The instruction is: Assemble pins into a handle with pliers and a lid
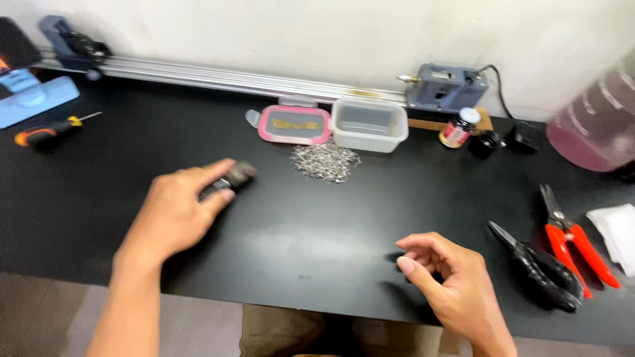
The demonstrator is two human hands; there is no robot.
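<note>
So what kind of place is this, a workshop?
Probably a small workshop bench: a black worktop with red-handled snips, a screwdriver and a pile of small metal parts. The left hand grips a dark object.

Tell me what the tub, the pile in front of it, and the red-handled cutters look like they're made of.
The tub looks like translucent, frosted plastic: pale grey walls that let light through. The pile seems to be small metal pieces, silvery and glinting, though too small to identify. The cutters appear to have dull grey steel blades and glossy red handles, probably plastic or rubber coated.
</note>
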